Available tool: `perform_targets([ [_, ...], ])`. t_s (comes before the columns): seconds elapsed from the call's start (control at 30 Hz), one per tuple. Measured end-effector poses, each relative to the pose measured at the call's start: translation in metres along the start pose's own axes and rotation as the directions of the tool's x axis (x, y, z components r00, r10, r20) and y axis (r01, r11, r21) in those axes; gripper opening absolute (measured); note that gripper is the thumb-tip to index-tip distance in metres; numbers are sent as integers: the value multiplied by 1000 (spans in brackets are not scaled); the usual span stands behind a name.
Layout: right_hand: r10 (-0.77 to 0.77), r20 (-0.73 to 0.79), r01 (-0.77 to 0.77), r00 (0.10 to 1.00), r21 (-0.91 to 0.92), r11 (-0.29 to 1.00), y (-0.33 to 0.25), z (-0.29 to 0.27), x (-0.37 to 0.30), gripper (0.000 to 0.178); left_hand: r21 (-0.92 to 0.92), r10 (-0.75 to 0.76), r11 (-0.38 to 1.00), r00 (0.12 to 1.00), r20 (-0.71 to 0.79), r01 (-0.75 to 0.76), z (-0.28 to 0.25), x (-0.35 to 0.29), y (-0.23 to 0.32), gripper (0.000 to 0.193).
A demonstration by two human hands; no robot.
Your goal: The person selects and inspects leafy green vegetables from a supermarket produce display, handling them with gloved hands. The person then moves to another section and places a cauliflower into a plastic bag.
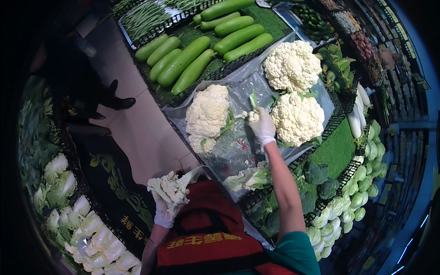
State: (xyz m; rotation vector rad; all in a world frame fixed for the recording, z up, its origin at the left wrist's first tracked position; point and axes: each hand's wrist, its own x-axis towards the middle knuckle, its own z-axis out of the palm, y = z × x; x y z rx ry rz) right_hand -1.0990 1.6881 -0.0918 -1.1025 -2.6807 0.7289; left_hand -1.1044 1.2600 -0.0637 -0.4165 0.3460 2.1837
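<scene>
In a thin white glove, my left hand is closed round a bunch of cauliflower pieces beside my red apron. My right hand, gloved too, reaches over a display lined with clear plastic. Its fingers are closed on a small cauliflower floret; a pale green stalk sticks out just beyond. To the right of that hand lie two big cauliflower heads, a nearer one and a farther one. Another cauliflower head lies to its left. Loose cauliflower trimmings rest at the near edge.
Long green gourds fill the crate beyond, with green beans farther back. Broccoli, cabbages and white radishes are on the right. Napa cabbages stand at the left. Another person's dark shoes are on the tiled floor.
</scene>
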Motion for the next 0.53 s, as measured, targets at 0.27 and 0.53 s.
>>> perform_targets([
  [0.27, -331, 158, 366, 930, -355, 860, -17, 2, 18, 60, 10, 35, 999, 996, 77, -36, -2, 2, 13, 92],
  [0.53, -467, 371, 596, 802, -469, 651, -47, 49, 42, 38, -96, 172, 981, 984, 46, -167, -11, -30, 38, 94],
])
